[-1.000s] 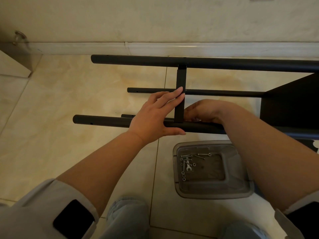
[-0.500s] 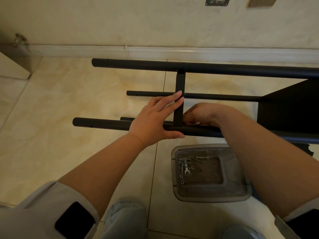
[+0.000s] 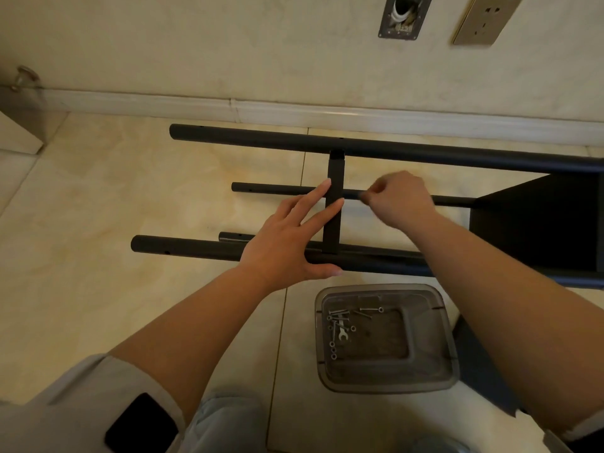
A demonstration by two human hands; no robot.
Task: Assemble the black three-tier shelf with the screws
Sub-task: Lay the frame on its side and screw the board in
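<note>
The black shelf frame lies on its side on the tiled floor. A far tube [image 3: 261, 140] and a near tube [image 3: 183, 248] are bridged by a short crossbar [image 3: 335, 178], and a black shelf panel [image 3: 539, 223] sits at the right. My left hand [image 3: 287, 243] lies flat with straight fingers against the crossbar, its thumb along the near tube. My right hand [image 3: 402, 199] hovers right of the crossbar over a thin rod [image 3: 271, 188], fingers curled with the tips pinched together; anything between them is too small to see. Several screws [image 3: 340, 317] and a small wrench [image 3: 343, 335] lie in a grey tray [image 3: 425, 374].
The wall and its white skirting [image 3: 327, 109] run just behind the far tube, with a socket [image 3: 483, 19] and an open wall box [image 3: 403, 16] above. A cabinet corner [image 3: 19, 125] stands at the far left. My knees are at the bottom edge.
My right hand has lifted from the joint of the crossbar and near tube and moved up to the thin rod. My left hand stays pressed on the frame. The view has tilted upward.
</note>
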